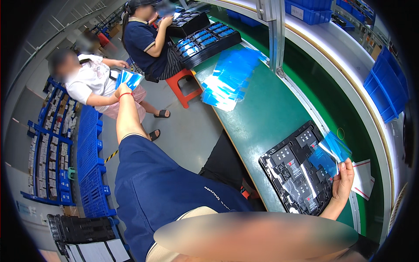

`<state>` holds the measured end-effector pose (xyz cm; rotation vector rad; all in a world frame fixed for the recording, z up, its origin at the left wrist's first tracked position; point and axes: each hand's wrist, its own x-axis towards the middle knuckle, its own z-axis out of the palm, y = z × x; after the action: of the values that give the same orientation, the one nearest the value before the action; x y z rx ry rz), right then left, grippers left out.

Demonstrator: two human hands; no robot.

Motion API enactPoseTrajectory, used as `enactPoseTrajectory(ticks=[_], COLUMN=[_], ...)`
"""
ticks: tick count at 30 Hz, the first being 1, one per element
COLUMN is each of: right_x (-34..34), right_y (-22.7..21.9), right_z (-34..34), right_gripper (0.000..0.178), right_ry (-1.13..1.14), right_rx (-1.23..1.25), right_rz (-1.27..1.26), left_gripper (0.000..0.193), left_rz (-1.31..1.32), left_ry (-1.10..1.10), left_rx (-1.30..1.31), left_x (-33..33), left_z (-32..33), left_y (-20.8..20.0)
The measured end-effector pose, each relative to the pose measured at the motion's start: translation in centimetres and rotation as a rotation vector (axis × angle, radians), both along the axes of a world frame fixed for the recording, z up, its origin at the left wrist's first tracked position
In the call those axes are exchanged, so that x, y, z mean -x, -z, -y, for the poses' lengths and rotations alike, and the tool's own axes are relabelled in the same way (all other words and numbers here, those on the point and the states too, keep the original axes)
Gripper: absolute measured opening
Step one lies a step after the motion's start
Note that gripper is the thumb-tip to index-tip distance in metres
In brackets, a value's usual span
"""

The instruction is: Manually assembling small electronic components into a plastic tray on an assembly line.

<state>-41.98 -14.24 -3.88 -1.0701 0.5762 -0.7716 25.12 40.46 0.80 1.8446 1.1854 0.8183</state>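
My left arm stretches out to the far left, and its hand [124, 89], with a red band at the wrist, is closed on shiny blue film sheets [134, 79]. A person in a white top stands right beside that hand, one arm reaching close to it. On the right, the fingers of my right hand [343, 180] pinch the edge of several blue translucent films [323, 158]. These films hang over the far right part of a black moulded tray [281, 183] on the green bench. Dark flat parts with printed labels lie in the tray's pockets.
A heap of loose blue films [235, 76] covers part of the green bench [266, 124]. Farther off are stacked black trays [209, 43] and a seated co-worker [146, 41] beside a red stool [179, 83]. Blue bins [386, 85] stand on the right shelf; blue pallets [90, 161] lean at left.
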Motion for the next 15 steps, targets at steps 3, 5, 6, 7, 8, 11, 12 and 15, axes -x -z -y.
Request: enactPoseTrajectory(ticks=[3, 5, 6, 7, 8, 11, 12, 15], right_x=[0.2, -0.2, -0.4, -0.4, -0.4, -0.5, -0.4, -0.6], right_y=[1.0, 0.5, 0.2, 0.0, 0.0, -0.1, 0.0, 0.0], right_z=[0.7, 0.5, 0.4, 0.4, 0.4, 0.4, 0.4, 0.2], right_gripper=[0.018, 0.018, 0.018, 0.018, 0.018, 0.018, 0.018, 0.017], right_ry=[-0.001, -0.008, -0.012, -0.004, -0.013, -0.036, -0.032, -0.022], right_rx=[0.007, 0.0, -0.006, -0.001, -0.007, -0.005, -0.002, 0.014], right_rz=[0.014, 0.006, -0.004, -0.005, -0.006, 0.006, 0.01, 0.009], left_gripper=[0.042, 0.051, 0.055, 0.052, 0.049, 0.062, 0.074, 0.085], left_rz=[0.062, 0.11, 0.134, 0.275, 0.416, 0.471, 0.372, -0.03], left_ry=[-0.049, -0.091, -0.109, 0.132, 0.38, 1.38, 1.511, 1.523], left_rx=[-0.256, -0.424, -0.506, -0.727, -0.94, -0.764, -0.793, -0.757], left_x=[3.9, 6.9, 7.6, 8.9, 9.8, 11.0, 12.1, 15.9], left_z=[4.4, 7.9, 8.7, 10.8, 13.0, 20.9, 23.9, 30.0], left_y=[-0.9, -1.5, -2.3, -1.6, -0.8, 2.0, 3.9, 6.9])
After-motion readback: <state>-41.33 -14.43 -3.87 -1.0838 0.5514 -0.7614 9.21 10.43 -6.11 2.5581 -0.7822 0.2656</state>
